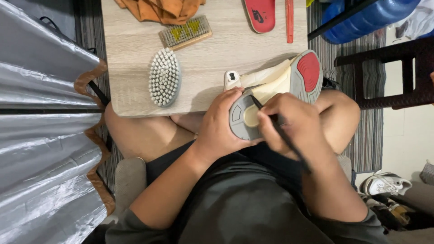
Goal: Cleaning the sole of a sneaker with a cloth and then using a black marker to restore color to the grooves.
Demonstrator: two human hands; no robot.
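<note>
A cream sneaker (276,80) lies sole-up across my lap and the edge of the wooden table (135,90); its sole has grey rubber and a red patch at the toe. My left hand (221,124) grips the heel end of the sneaker. My right hand (291,124) holds a thin black tool (282,134), like a small brush handle, with its tip pressed on the heel part of the sole.
On the table lie a white-bristled oval brush (164,77), a wooden brush (185,32), an orange cloth (160,9), a red insole (261,13) and a red stick (289,20). Silver sheeting (45,135) hangs left. A blue water jug (370,18), a dark chair (398,68) and a white shoe (386,183) stand right.
</note>
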